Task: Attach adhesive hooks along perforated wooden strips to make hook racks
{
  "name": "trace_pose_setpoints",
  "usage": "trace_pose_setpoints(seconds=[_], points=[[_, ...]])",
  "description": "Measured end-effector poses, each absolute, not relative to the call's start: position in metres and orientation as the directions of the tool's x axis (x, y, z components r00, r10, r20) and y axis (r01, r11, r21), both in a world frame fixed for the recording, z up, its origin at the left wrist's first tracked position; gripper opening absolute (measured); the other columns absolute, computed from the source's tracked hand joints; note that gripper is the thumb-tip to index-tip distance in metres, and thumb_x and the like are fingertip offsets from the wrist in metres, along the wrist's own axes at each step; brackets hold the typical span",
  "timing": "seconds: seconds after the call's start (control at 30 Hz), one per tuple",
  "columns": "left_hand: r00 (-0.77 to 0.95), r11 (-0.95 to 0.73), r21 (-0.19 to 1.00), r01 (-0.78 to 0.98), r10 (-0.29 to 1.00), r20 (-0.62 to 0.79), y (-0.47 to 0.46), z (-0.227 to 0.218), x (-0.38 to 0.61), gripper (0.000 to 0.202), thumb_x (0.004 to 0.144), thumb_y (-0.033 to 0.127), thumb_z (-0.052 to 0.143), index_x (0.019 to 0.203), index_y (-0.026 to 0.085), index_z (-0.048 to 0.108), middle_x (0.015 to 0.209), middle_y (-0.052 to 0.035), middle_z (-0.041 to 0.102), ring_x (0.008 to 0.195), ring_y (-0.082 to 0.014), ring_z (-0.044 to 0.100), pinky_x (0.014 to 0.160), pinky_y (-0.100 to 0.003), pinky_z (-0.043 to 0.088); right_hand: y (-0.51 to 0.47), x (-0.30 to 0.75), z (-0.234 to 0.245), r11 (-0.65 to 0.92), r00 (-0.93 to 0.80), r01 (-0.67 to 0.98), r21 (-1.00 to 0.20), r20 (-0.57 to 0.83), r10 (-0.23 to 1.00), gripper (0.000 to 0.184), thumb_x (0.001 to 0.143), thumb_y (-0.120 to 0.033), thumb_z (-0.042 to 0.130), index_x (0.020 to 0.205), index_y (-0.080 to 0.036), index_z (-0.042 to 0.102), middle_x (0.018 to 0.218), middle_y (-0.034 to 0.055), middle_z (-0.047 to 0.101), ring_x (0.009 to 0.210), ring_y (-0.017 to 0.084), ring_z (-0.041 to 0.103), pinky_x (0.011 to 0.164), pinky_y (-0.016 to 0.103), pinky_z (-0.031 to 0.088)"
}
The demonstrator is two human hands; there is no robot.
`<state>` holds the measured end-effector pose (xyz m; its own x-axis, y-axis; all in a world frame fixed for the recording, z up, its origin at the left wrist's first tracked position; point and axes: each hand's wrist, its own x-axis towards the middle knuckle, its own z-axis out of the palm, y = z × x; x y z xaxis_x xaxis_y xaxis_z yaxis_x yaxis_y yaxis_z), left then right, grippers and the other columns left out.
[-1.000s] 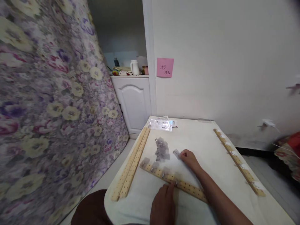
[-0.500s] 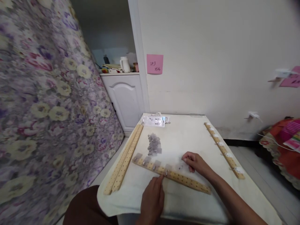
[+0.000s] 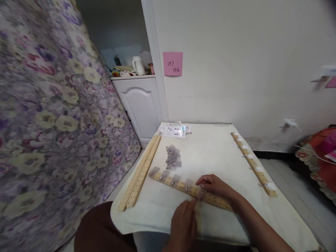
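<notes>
A perforated wooden strip [image 3: 168,181] lies slantwise near the table's front. Several clear squares with small metal pieces [image 3: 175,180] are spaced along its left half. My right hand [image 3: 214,186] is over the strip, fingers bent, at another clear square with a metal piece [image 3: 201,193]; its grip is partly hidden. From below, my left hand [image 3: 183,222] reaches the strip's near edge, fingers together and fingertips against it, just under that square. Beyond the strip rests a cluster of similar clear squares [image 3: 173,157].
Two perforated wooden strips [image 3: 139,175] lie side by side along the table's left edge. At the right, another strip [image 3: 253,163] carries several white round pieces. Flat printed packets [image 3: 172,131] sit at the back. A floral curtain [image 3: 57,122] hangs at the left.
My right hand has moved left and nearer, bringing the clear square from behind the strip onto it. My left hand has slid right along the strip's near edge.
</notes>
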<state>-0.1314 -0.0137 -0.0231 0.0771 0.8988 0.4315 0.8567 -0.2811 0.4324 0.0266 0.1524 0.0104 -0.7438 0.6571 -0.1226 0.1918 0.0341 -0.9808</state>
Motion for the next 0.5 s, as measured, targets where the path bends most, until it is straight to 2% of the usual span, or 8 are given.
trace_pose_setpoints(seconds=[0.07,0.27,0.5], points=[[0.081,-0.248,0.412,0.877,0.921,0.382,-0.011,-0.021,-0.13,0.049,0.083,0.01,0.04,0.13,0.02,0.04,0.107,-0.0096,0.059,0.095,-0.0208,0.055,0.081,-0.036,0.049,0.155,0.028,0.007,0.059,-0.734,0.197,-0.979,-0.107,0.671,0.02,0.071,-0.021,0.058,0.088,-0.017,0.069,0.068,-0.0012,0.059,0.059,0.01,0.046,0.057,0.023,0.033],[0.057,-0.096,0.359,0.928,0.991,0.118,-0.007,-0.005,-0.121,0.056,0.077,0.006,0.043,0.13,0.024,0.042,0.097,-0.0057,0.057,0.089,-0.019,0.054,0.076,-0.032,0.046,0.156,0.025,0.001,0.104,-0.711,0.257,-0.961,-0.116,0.693,0.025,0.07,-0.02,0.056,0.092,-0.017,0.07,0.075,0.0012,0.066,0.066,0.014,0.053,0.061,0.025,0.039],[0.073,-0.082,0.316,0.945,0.997,0.041,-0.006,0.001,-0.118,0.061,0.077,0.005,0.042,0.134,0.027,0.038,0.098,-0.0048,0.055,0.089,-0.0188,0.052,0.075,-0.031,0.043,0.152,0.025,0.006,0.164,-0.685,0.307,-0.937,-0.097,0.722,0.03,0.07,-0.018,0.053,0.095,-0.017,0.071,0.08,0.0033,0.069,0.071,0.016,0.058,0.065,0.026,0.041]])
